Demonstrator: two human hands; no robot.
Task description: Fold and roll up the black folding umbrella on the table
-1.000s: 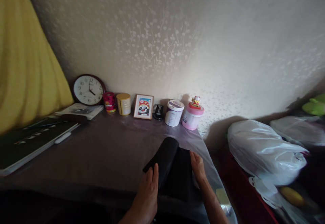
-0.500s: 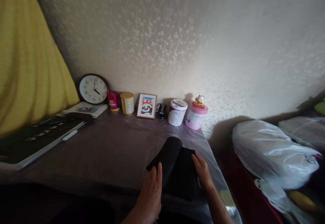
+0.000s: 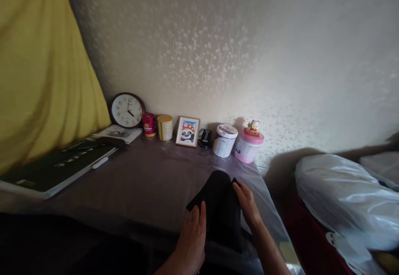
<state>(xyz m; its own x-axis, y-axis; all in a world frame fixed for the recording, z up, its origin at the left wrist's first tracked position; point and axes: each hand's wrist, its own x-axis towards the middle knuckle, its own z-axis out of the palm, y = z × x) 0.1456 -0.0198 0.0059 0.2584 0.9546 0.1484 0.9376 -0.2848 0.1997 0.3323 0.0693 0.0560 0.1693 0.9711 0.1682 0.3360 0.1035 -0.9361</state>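
A black, sheet-like item (image 3: 220, 202), partly folded or curled over, lies near the front edge of the covered table, and what it is made of is hard to tell. Against its left part rests my left hand (image 3: 193, 231), fingers stretched forward with the fingertips on the black surface. My right hand (image 3: 246, 200) pinches the item's upper right corner between thumb and fingers, lifting that edge a little.
Along the wall stand a round clock (image 3: 128, 110), a pink-red can (image 3: 149, 126), a yellow-lidded can (image 3: 165, 128), a framed panda picture (image 3: 188, 132), a white tub (image 3: 225, 142) and a pink tub (image 3: 248, 150). A large green book (image 3: 62, 162) lies left; white bags (image 3: 346, 187) sit right.
My right hand has drawn the item's right edge up and inward, so the right part stands more steeply. The view has shifted, moving the table's objects rightward in the picture.
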